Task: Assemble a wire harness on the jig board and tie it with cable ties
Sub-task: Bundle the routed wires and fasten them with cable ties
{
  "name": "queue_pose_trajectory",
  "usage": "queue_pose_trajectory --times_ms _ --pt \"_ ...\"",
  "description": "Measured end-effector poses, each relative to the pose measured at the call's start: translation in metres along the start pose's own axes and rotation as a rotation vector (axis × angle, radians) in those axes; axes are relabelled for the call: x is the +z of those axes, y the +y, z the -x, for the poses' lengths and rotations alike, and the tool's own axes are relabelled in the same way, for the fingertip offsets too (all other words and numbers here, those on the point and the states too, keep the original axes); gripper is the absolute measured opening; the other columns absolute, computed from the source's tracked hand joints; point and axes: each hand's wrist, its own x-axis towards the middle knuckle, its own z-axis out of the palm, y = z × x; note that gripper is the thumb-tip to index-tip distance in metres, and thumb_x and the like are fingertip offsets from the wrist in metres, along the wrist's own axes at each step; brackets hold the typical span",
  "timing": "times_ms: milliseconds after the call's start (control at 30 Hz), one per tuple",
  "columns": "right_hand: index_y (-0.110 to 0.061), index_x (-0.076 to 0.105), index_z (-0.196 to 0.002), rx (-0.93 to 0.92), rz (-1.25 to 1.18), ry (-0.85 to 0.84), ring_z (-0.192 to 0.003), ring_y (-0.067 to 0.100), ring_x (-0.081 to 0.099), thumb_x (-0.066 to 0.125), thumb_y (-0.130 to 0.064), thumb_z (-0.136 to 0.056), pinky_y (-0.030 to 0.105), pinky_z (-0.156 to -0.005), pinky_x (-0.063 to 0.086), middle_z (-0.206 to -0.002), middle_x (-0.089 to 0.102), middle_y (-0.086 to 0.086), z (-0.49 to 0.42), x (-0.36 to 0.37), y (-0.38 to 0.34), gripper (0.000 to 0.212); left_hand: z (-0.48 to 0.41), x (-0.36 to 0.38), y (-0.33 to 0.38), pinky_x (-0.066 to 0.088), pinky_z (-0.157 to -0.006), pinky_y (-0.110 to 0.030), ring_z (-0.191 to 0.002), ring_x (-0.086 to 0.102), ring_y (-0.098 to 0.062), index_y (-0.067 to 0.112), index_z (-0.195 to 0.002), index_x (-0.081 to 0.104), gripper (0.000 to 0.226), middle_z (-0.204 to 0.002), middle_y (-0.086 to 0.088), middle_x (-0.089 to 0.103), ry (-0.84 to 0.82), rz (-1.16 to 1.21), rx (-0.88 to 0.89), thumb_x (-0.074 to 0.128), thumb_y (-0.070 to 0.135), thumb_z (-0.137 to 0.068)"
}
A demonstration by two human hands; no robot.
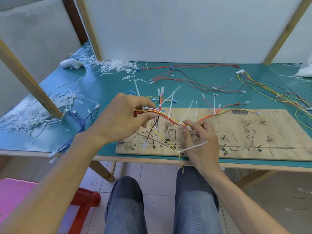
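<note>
Left hand: my view has the left hand [125, 117] raised over the board's left end, fingers and thumb curled round the left end of the harness [170, 118], gripping it.
Right hand: the right hand [200, 141] lies low over the board, fingers loosely spread and holding nothing I can see. Its forefinger [187, 122] seems to touch the harness, though blur there keeps me from being sure.
Harness: a bundle of red, orange, yellow and white wires, running from the left hand down to the right forefinger, then up and rightward along the board's far edge. One yellow strand [162, 137] drops from it across the board and hangs past the bench's near edge.
Ties: several white ties [186, 114] cinch the harness, their untrimmed tails sticking up. Another sits on the yellow strand, its tail crossing in front of the right hand.
Board: the board [244, 132] lies flat at the near edge of the bench [101, 88], covered with dark marks.
Loose wires: red wires [194, 80] lie beyond the board, yellow wires [278, 95] at far right, blue wires [81, 122] left of the left hand.
Spare ties: one heap [33, 114] lies at left, another heap [116, 65] against the back wall.
</note>
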Motion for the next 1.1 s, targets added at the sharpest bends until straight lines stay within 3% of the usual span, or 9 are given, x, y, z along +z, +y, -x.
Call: queue_pose_trajectory --times_ms 233,333,400,533,667,833,900,967,1100 --pt "-0.02 0.083 -0.108 -0.132 0.027 -0.051 -0.105 0.025 0.056 0.078 -0.019 -0.095 0.035 -0.092 0.048 -0.114 0.062 0.002 -0.005 -0.008 0.001 0.014 -0.001 -0.009 0.009 0.036 -0.054 -0.018 -0.052 0.055 -0.003 0.035 -0.106 0.078 0.013 -0.06 0.023 0.063 -0.078 -0.113 0.066 0.072 0.042 -0.096" --pt "-0.02 0.083 -0.097 -0.385 0.314 -0.032 -0.094 0.032 0.058 0.078 -0.021 -0.095 0.041 -0.08 0.049 -0.088 0.072 -0.003 -0.023 -0.023 -0.003 0.006 0.011 0.001 0.002 0.032 -0.054 -0.024 -0.057 0.051 -0.007 0.042 -0.108 0.074 0.018 -0.065 0.023 0.059 0.078 -0.202 0.034 0.064 0.042 -0.092" --pt "-0.019 0.082 -0.094 -0.407 0.364 0.052 -0.083 0.032 0.059 0.077 -0.026 -0.096 0.04 -0.072 0.047 -0.076 0.069 -0.001 -0.043 -0.038 -0.008 0.009 0.021 0.013 -0.002 0.04 -0.058 -0.026 -0.062 0.054 -0.009 0.043 -0.113 0.07 0.021 -0.064 0.018 0.06 0.16 -0.211 -0.031 0.066 0.036 -0.094" --pt "-0.018 0.082 -0.099 -0.279 0.172 0.184 -0.07 0.027 0.063 0.073 -0.028 -0.099 0.045 -0.065 0.052 -0.077 0.067 0.004 -0.075 -0.056 -0.03 0.014 0.032 0.039 -0.001 0.038 -0.075 -0.008 -0.08 0.057 0.006 0.036 -0.131 0.066 0.032 -0.092 0.027 0.063 0.134 -0.006 -0.078 0.068 0.03 -0.1" --pt "-0.014 0.083 -0.099 -0.29 0.027 0.247 -0.069 0.018 0.056 0.077 -0.03 -0.097 0.036 -0.065 0.047 -0.08 0.064 0.004 -0.095 -0.069 -0.06 0.016 0.032 0.054 0.006 0.036 -0.069 -0.003 -0.07 0.052 0.015 0.027 -0.129 0.068 0.028 -0.078 0.041 0.056 0.25 0.1 -0.103 0.068 0.025 -0.101" --pt "-0.024 0.083 -0.103 -0.329 -0.136 0.139 -0.06 0.018 0.051 0.082 -0.035 -0.091 0.03 -0.058 0.042 -0.087 0.065 0.0 -0.109 -0.093 -0.087 0.017 0.024 0.054 0.011 0.045 -0.071 -0.016 -0.069 0.061 -0.003 0.039 -0.137 0.052 0.052 -0.091 0.016 0.075 0.376 0.286 -0.2 0.075 0.019 -0.095" --pt "-0.041 0.074 -0.118 -0.217 -0.234 0.099 -0.056 0.021 0.056 0.088 -0.045 -0.082 0.036 -0.057 0.053 -0.099 0.064 -0.009 -0.11 -0.1 -0.087 0.039 0.021 0.054 0.01 0.048 -0.076 -0.023 -0.069 0.062 -0.016 0.039 -0.141 0.039 0.068 -0.094 0.003 0.079 0.402 0.49 -0.217 0.077 0.009 -0.092" --pt "-0.053 0.055 -0.131 -0.041 -0.299 0.061 -0.058 0.009 0.055 0.094 -0.059 -0.065 0.025 -0.062 0.055 -0.109 0.062 -0.013 -0.111 -0.107 -0.081 0.077 0.02 0.052 0.008 0.051 -0.082 -0.04 -0.074 0.061 -0.032 0.041 -0.144 0.031 0.082 -0.096 -0.012 0.078 0.436 0.679 -0.234 0.078 0.001 -0.089" --pt "-0.045 0.047 -0.133 0.331 -0.241 -0.104 -0.088 0.018 0.074 0.091 -0.082 -0.038 0.038 -0.072 0.055 -0.118 0.063 -0.012 -0.112 -0.115 -0.057 0.111 0.022 0.047 0.007 0.06 -0.084 -0.032 -0.099 0.073 -0.021 0.05 -0.15 0.024 0.103 -0.117 -0.011 0.077 0.432 0.919 -0.176 0.08 -0.007 -0.084"
